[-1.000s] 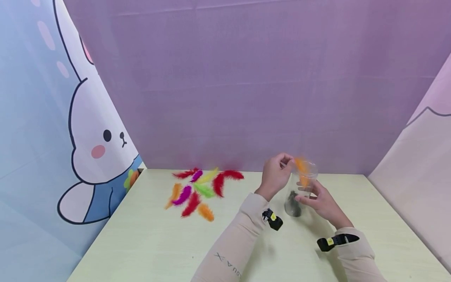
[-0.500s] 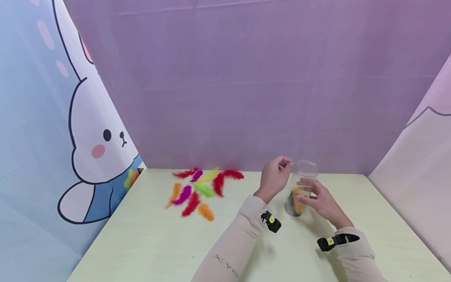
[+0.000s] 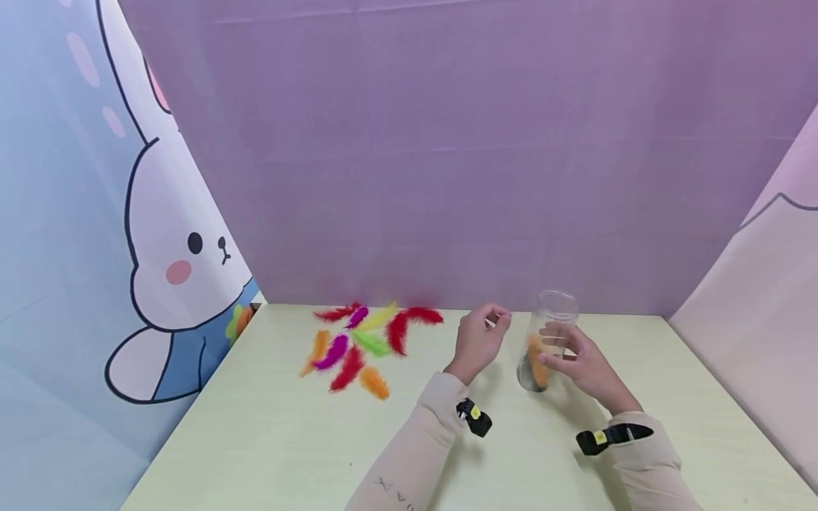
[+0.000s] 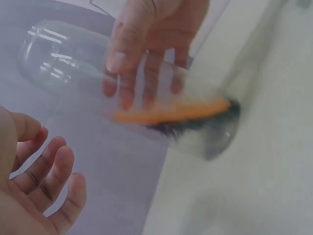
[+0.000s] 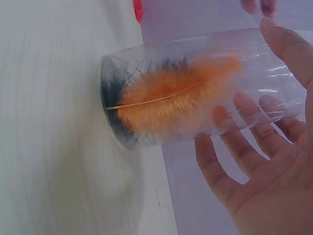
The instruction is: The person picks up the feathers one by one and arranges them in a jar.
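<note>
A tall clear jar (image 3: 542,321) stands on the table, its open mouth upward. My right hand (image 3: 591,369) grips its side, the thumb on one face and the fingers around the other. Inside lies an orange feather (image 5: 161,100), its quill pointing down to the jar's base. Behind it, a dark feather (image 5: 113,85) is bunched at the bottom. My left hand (image 3: 478,348) hovers left of the jar, apart from it. In the left wrist view, its fingers (image 4: 58,161) are loosely curled with nothing between them.
Left on the table (image 3: 275,440) lie several loose feathers: red (image 3: 396,333), yellow (image 3: 377,318), green (image 3: 372,345), purple (image 3: 332,353) and orange (image 3: 373,383). A purple cloth (image 3: 447,177) hangs behind the table. A printed rabbit panel (image 3: 166,234) borders the left side.
The orange feather, earlier at the jar's mouth by my left hand, has dropped inside. My left hand has let go and moved left and down. The right hand keeps its grip in place.
</note>
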Demonstrator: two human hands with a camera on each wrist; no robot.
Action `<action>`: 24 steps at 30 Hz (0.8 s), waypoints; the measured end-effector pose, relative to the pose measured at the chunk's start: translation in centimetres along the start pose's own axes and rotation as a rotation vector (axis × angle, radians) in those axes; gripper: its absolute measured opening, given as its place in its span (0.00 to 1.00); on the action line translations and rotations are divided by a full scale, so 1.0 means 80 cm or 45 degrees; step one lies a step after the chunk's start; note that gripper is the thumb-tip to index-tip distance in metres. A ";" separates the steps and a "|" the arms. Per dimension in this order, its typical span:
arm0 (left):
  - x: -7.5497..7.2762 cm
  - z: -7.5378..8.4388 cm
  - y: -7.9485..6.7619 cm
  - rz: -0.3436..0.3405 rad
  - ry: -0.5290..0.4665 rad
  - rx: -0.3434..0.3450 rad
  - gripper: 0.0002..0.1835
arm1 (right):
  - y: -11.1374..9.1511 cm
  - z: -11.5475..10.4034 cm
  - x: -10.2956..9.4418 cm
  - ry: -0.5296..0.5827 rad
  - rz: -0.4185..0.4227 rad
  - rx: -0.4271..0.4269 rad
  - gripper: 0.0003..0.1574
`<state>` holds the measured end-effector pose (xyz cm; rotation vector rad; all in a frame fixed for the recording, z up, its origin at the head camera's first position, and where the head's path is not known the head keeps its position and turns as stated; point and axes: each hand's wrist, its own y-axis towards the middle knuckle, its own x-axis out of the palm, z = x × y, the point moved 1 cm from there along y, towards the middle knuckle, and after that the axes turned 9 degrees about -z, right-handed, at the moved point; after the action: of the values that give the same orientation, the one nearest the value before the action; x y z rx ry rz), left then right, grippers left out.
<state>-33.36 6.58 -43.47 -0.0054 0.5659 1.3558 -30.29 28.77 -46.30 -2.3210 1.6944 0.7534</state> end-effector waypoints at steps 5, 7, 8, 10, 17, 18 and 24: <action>-0.008 -0.022 -0.011 0.007 0.006 -0.036 0.05 | 0.001 0.002 0.001 -0.002 -0.008 0.004 0.42; -0.012 -0.029 -0.015 0.009 0.013 -0.052 0.05 | 0.001 0.003 0.001 0.003 -0.011 0.001 0.42; -0.014 -0.033 -0.017 0.009 0.019 -0.063 0.05 | 0.001 0.003 0.001 0.008 -0.012 -0.001 0.42; -0.019 -0.039 -0.020 0.010 0.041 -0.081 0.05 | 0.001 0.004 0.001 0.016 -0.015 -0.005 0.42; -0.037 -0.049 -0.029 0.013 0.142 -0.141 0.03 | 0.001 0.004 0.000 0.014 -0.017 -0.013 0.41; -0.039 -0.049 -0.030 0.020 0.165 -0.148 0.03 | 0.001 0.004 0.000 0.014 -0.016 -0.014 0.41; -0.055 -0.056 -0.037 0.074 0.246 -0.206 0.04 | 0.000 0.005 -0.001 0.019 -0.015 -0.011 0.41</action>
<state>-32.75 0.41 -46.60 -0.2553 0.6201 1.4640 -30.45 28.97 -46.59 -2.3463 1.6856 0.7448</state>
